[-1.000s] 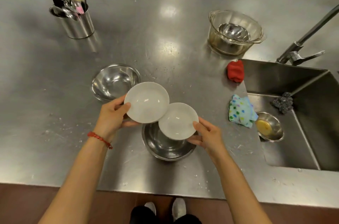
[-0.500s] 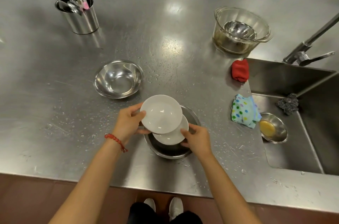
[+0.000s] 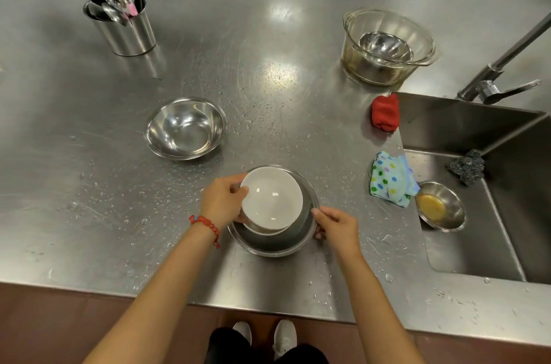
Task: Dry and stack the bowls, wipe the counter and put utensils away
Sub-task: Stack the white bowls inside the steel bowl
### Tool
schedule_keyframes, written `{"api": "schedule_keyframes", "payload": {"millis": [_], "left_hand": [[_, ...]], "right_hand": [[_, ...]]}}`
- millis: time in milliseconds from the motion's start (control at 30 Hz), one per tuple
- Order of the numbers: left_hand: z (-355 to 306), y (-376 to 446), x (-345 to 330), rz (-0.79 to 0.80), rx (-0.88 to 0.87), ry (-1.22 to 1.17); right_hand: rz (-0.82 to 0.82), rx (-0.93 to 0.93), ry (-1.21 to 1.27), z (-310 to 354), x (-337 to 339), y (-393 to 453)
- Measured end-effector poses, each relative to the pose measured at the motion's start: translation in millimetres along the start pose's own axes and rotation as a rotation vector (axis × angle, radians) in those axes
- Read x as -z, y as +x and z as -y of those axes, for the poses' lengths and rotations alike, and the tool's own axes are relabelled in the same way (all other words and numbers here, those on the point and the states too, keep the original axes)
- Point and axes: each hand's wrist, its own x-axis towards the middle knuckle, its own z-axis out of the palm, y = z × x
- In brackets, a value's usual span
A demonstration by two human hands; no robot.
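A white bowl [image 3: 271, 198] lies nested on a second white bowl, only its lower rim showing, inside a steel bowl [image 3: 277, 241] near the counter's front edge. My left hand [image 3: 223, 199] grips the top white bowl's left rim. My right hand [image 3: 335, 225] pinches the steel bowl's right rim. Another steel bowl [image 3: 185, 128] stands empty to the left. A glass bowl [image 3: 387, 44] with a small steel bowl inside sits at the back right. A steel canister [image 3: 125, 26] at the back left holds several utensils.
The wet steel counter [image 3: 89, 184] carries water drops. A red cloth [image 3: 385, 111] and a dotted cloth [image 3: 390, 179] lie by the sink [image 3: 477, 244], which holds a small steel dish [image 3: 441, 208] with yellow stuff and a scrubber [image 3: 466, 166]. A tap [image 3: 501, 77] stands behind.
The two white bowls, held apart a second ago, have come together and gone down into the steel bowl. My right hand left its white bowl and moved to the steel bowl's rim.
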Motion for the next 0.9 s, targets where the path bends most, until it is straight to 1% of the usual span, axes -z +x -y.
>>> {"api": "schedule_keyframes", "payload": {"millis": [167,233,400,433,500,533,567,600,633,700,733,900], "left_hand": [[1,4,1,-0.007,-0.042,0.127],[5,5,2,-0.001,-0.039,0.132],[15,4,0,0.028,0.033,-0.050],[17,4,1,-0.008,0.033,-0.077],[23,4,4,-0.167,0.032,-0.119],[28,3,6,-0.252,0.040,-0.103],[34,1,7,-0.301,0.067,-0.058],[38,-1,7,-0.302,0.107,-0.036],[42,-4,6,-0.261,0.156,-0.061],[44,-9,2,-0.182,0.241,-0.207],[42,-10,0,-0.181,0.269,-0.277],[41,-14,-1,-0.245,0.246,-0.365]], "right_hand": [[0.018,-0.015,0.075,-3,0,0],[0.013,-0.015,0.091,-5,0,0],[0.003,-0.023,0.081,-8,1,1],[0.005,-0.024,0.083,-8,1,1],[0.006,-0.028,0.088,-7,1,0],[0.003,-0.030,0.092,-7,1,0],[-0.001,-0.032,0.091,-7,1,1],[-0.004,-0.035,0.086,-6,1,1],[-0.005,-0.037,0.080,-6,1,1],[-0.016,-0.037,0.091,-5,0,1],[-0.026,-0.034,0.106,-4,-1,1],[-0.060,0.000,0.125,2,-4,2]]}}
